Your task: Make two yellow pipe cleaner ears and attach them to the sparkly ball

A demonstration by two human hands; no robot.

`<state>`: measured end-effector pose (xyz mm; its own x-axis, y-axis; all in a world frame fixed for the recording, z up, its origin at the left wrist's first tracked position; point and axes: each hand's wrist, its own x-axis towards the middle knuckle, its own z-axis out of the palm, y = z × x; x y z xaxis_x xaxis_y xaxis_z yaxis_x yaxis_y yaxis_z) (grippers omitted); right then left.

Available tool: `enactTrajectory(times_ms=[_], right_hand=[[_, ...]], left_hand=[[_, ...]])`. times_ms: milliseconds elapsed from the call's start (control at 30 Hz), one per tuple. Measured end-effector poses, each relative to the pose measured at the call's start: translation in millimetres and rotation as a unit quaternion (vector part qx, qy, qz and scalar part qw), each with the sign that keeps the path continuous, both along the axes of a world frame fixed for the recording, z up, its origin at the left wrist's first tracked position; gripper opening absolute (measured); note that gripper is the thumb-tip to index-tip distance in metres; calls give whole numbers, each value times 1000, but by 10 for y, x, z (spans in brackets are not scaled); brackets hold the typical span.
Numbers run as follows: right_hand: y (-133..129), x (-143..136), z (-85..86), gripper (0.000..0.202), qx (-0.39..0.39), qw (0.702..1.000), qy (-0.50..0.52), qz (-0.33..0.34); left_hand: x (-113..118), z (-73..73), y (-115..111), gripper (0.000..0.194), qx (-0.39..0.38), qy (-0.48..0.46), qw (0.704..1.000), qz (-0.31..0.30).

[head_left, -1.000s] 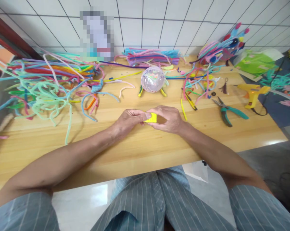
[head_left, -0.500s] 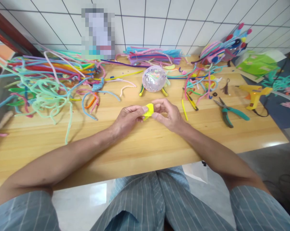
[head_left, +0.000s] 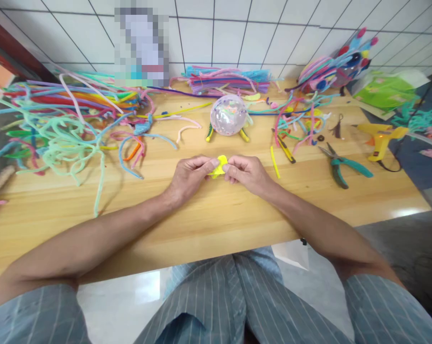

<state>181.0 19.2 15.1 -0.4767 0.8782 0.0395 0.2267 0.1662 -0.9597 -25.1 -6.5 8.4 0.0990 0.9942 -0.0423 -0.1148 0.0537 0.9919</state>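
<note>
A small bright yellow fuzzy piece (head_left: 221,165) is held between both hands over the middle of the wooden table. My left hand (head_left: 194,177) pinches its left side, thumb on top. From the right, my right hand (head_left: 247,174) grips the piece between thumb and fingers. Parts of the piece are hidden by the fingers. Just beyond the hands a clear ball (head_left: 228,115) with colourful bits rests on the table. A short yellow strip (head_left: 275,162) lies to the right of my right hand.
Coloured pipe cleaners (head_left: 70,138) heap up at the left, with a bundle (head_left: 228,80) by the tiled wall. At the right lie a cutter (head_left: 286,149), teal-handled pliers (head_left: 344,167), a yellow glue gun (head_left: 379,138) and a green package (head_left: 384,93).
My right hand's fingers, apart near the yellow piece before, have closed on its right side. My left hand has kept its hold. The view has shifted slightly.
</note>
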Motion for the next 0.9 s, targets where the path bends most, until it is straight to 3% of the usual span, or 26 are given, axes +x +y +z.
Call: enactTrajectory(times_ms=[267,500,733,900], right_hand=[[-16,-68,-44,48,-96,994,53,21],[-13,-39,-130,36,51,997,27,-46],[-19,-59,-199,48,101,987,79,-95],[-45,-79,-172,40,145,983,66,-93]], left_hand=[[6,-56,4,43,-15,-56,998,29],[25,-77,-30,41,-1,-34,999,41],[61,-91,5,46,-17,-99,991,89],[82,-85,-5,47,-7,-101,993,67]])
